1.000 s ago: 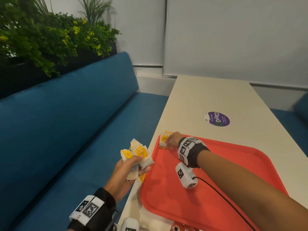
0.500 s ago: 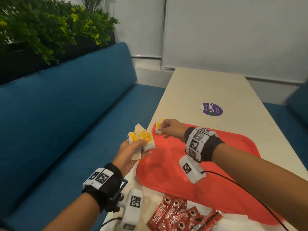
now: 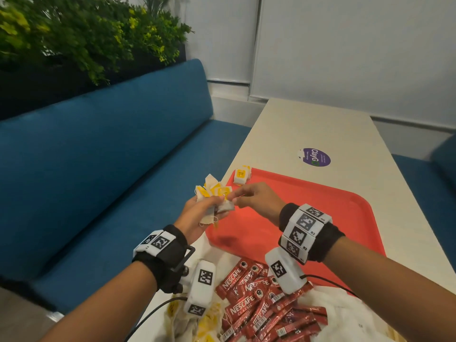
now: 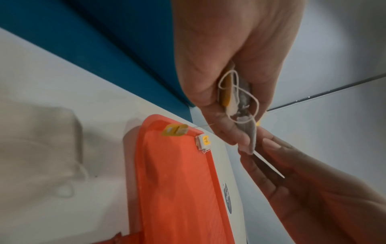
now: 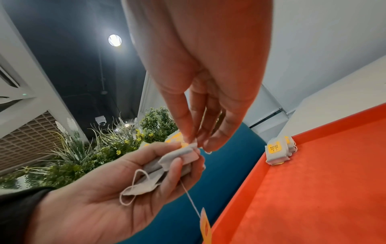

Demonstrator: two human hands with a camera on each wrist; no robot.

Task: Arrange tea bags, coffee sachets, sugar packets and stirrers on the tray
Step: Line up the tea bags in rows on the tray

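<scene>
My left hand [image 3: 212, 206] grips a bunch of tea bags [image 3: 214, 192] with yellow tags, held over the left edge of the red tray [image 3: 320, 218]. My right hand [image 3: 234, 197] meets it and pinches the top corner of one tea bag [image 5: 191, 147] in the bunch. A yellow tag [image 5: 205, 229] dangles on its string below my left hand [image 5: 104, 198]. Two tea bags [image 3: 241, 176] lie in the tray's far left corner, also visible as tea bags [image 5: 277, 151] on the tray [image 5: 313, 189]. A pile of red coffee sachets [image 3: 259, 304] lies near me.
The tray sits on a long cream table [image 3: 308, 124] bearing a purple sticker [image 3: 314, 156]. White bags [image 3: 345, 314] with sachets and more tea bags lie at the near end. A blue bench [image 3: 98, 169] runs along the left, with plants [image 3: 86, 33] behind it.
My right hand has let go of a tea bag at the tray's far left corner and come back to the bunch in my left hand. The head view has tilted down, revealing the sachets.
</scene>
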